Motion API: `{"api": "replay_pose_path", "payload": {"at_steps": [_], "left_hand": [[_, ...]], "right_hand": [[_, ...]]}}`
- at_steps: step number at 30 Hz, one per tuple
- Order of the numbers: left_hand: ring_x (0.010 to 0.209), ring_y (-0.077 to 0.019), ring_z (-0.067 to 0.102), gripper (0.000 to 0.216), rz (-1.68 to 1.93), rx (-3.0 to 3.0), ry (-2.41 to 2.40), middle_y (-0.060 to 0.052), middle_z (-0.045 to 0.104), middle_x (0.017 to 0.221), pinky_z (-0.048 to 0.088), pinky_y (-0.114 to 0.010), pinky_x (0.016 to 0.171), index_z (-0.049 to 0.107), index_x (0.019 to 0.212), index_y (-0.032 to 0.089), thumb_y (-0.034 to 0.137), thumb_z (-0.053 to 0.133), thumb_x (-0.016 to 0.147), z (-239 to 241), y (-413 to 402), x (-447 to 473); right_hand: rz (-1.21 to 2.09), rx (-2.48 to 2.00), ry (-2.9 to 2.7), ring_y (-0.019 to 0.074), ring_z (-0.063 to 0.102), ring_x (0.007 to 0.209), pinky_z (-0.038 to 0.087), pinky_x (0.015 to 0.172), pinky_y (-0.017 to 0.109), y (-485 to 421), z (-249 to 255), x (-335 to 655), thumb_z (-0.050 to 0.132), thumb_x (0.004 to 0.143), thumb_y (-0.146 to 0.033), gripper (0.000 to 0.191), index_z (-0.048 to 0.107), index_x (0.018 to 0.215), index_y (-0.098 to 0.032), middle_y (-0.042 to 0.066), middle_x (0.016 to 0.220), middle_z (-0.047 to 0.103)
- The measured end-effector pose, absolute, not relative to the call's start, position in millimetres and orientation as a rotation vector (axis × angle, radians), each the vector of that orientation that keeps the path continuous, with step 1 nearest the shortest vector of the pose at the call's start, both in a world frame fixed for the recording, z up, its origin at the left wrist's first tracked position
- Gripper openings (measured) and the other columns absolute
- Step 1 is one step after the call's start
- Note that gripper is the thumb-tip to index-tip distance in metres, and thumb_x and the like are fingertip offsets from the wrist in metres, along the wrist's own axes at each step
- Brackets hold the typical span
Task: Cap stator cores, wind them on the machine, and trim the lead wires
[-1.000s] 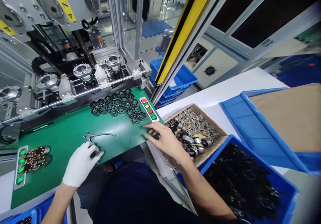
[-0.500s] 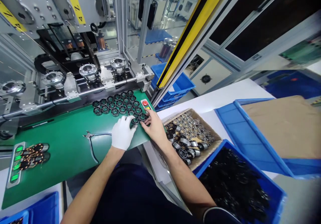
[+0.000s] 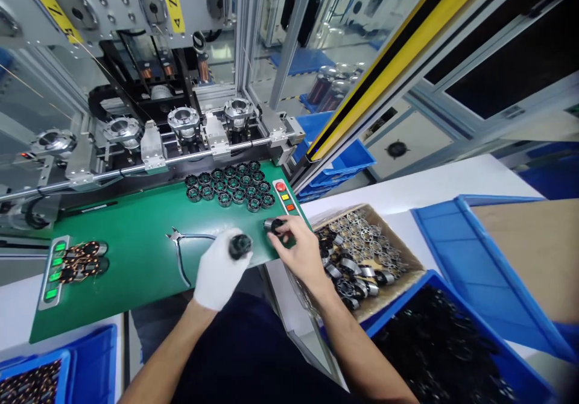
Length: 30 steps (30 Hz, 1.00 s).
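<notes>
My left hand (image 3: 217,271), in a white glove, is closed around a small black round stator core (image 3: 240,246) just above the green mat (image 3: 126,259). My right hand (image 3: 299,252), bare, pinches another dark round core (image 3: 272,225) at the mat's right edge, beside the button panel (image 3: 284,197). A cluster of several similar black cores (image 3: 230,184) lies on the mat behind both hands. Metal cutting pliers (image 3: 183,244) rest on the mat left of my gloved hand.
A cardboard box of silver metal rings (image 3: 357,247) sits right of my right hand. A blue bin of black parts (image 3: 443,344) is at the lower right. Copper-wound parts (image 3: 79,259) lie at the mat's left. The machine's round fixtures (image 3: 183,120) stand behind the mat.
Both hands have pulled back from the cluster of cores toward me, each now holding one core. The camera view has shifted slightly.
</notes>
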<state>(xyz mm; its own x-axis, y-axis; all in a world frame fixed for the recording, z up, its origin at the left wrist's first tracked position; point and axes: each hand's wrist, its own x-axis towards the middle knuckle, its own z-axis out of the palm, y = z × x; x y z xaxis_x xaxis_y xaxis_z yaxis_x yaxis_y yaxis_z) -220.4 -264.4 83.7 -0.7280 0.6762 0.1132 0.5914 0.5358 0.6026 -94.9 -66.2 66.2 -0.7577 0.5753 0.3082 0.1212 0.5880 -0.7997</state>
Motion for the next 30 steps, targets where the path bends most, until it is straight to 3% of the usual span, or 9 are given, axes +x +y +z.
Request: {"api": "replay_pose_path", "payload": {"at_steps": [2, 4, 9, 12, 16, 22, 25, 28, 30], "left_hand": [[0.114, -0.0238, 0.086, 0.06, 1.041, 1.011, 2.693, -0.002, 0.088, 0.128, 0.066, -0.033, 0.104, 0.074, 0.147, 0.025, 0.028, 0.093, 0.089, 98, -316, -221], [0.109, -0.025, 0.086, 0.042, 1.036, 0.946, 2.773, 0.0, 0.088, 0.123, 0.066, -0.035, 0.102, 0.083, 0.134, 0.029, 0.042, 0.087, 0.094, 110, -368, -227], [0.112, -0.0362, 0.085, 0.064, 0.919, 0.412, 2.997, -0.006, 0.088, 0.125, 0.065, -0.049, 0.107, 0.087, 0.134, 0.029, 0.073, 0.084, 0.087, 108, -451, -250], [0.117, -0.0406, 0.085, 0.066, 0.868, 0.283, 3.005, -0.012, 0.088, 0.124, 0.065, -0.052, 0.111, 0.089, 0.129, 0.022, 0.07, 0.079, 0.085, 93, -458, -256], [0.116, -0.0382, 0.086, 0.063, 0.876, 0.358, 3.011, -0.011, 0.088, 0.124, 0.066, -0.049, 0.106, 0.088, 0.131, 0.025, 0.07, 0.077, 0.088, 84, -456, -253], [0.118, -0.0393, 0.085, 0.061, 1.029, 0.259, 2.91, -0.012, 0.088, 0.123, 0.067, -0.053, 0.11, 0.085, 0.126, 0.026, 0.068, 0.08, 0.083, 79, -463, -246], [0.119, -0.036, 0.085, 0.069, 1.309, 0.098, 2.79, -0.011, 0.086, 0.127, 0.068, -0.054, 0.111, 0.074, 0.134, 0.026, 0.066, 0.088, 0.08, 78, -464, -243], [0.129, -0.0335, 0.081, 0.071, 1.554, 0.149, 2.706, -0.014, 0.08, 0.141, 0.064, -0.056, 0.121, 0.066, 0.145, 0.024, 0.061, 0.085, 0.087, 82, -464, -243], [0.138, -0.0341, 0.077, 0.063, 1.505, 0.301, 2.732, -0.014, 0.079, 0.146, 0.058, -0.058, 0.129, 0.071, 0.142, 0.025, 0.06, 0.081, 0.092, 87, -464, -244]], "right_hand": [[1.127, -0.51, -2.272, 0.0149, 0.068, 0.071, 0.063, 0.073, 0.034, -82, 79, -85, 0.082, 0.102, -0.024, 0.025, 0.072, 0.125, -0.023, 0.009, 0.121, 0.08], [1.181, -0.44, -2.29, 0.0147, 0.069, 0.071, 0.064, 0.072, 0.032, -99, 91, -80, 0.085, 0.101, -0.021, 0.04, 0.073, 0.139, -0.024, 0.004, 0.111, 0.079], [1.279, -0.252, -2.309, 0.0156, 0.071, 0.076, 0.065, 0.077, 0.031, -142, 102, -94, 0.086, 0.104, -0.024, 0.037, 0.078, 0.14, -0.026, 0.001, 0.098, 0.073], [1.329, -0.17, -2.342, 0.0162, 0.072, 0.075, 0.064, 0.072, 0.03, -164, 85, -113, 0.086, 0.101, -0.022, 0.035, 0.078, 0.135, -0.023, 0.002, 0.097, 0.071], [1.35, -0.152, -2.402, 0.0163, 0.068, 0.068, 0.06, 0.066, 0.031, -180, 62, -127, 0.084, 0.097, -0.02, 0.03, 0.078, 0.127, -0.021, 0.001, 0.091, 0.068], [1.342, -0.248, -2.427, 0.0203, 0.072, 0.08, 0.063, 0.078, 0.035, -185, 58, -127, 0.083, 0.092, -0.022, 0.031, 0.075, 0.121, -0.023, 0.002, 0.095, 0.071], [1.364, -0.311, -2.4, 0.0198, 0.073, 0.081, 0.063, 0.077, 0.033, -188, 65, -129, 0.083, 0.088, -0.021, 0.03, 0.07, 0.114, -0.023, 0.002, 0.097, 0.073], [1.385, -0.321, -2.375, 0.0206, 0.077, 0.091, 0.067, 0.086, 0.034, -191, 78, -129, 0.08, 0.092, -0.022, 0.035, 0.071, 0.126, -0.023, 0.005, 0.107, 0.078], [1.38, -0.292, -2.382, 0.0233, 0.079, 0.103, 0.066, 0.097, 0.039, -191, 89, -128, 0.079, 0.097, -0.023, 0.037, 0.074, 0.133, -0.024, 0.006, 0.114, 0.081]]}}
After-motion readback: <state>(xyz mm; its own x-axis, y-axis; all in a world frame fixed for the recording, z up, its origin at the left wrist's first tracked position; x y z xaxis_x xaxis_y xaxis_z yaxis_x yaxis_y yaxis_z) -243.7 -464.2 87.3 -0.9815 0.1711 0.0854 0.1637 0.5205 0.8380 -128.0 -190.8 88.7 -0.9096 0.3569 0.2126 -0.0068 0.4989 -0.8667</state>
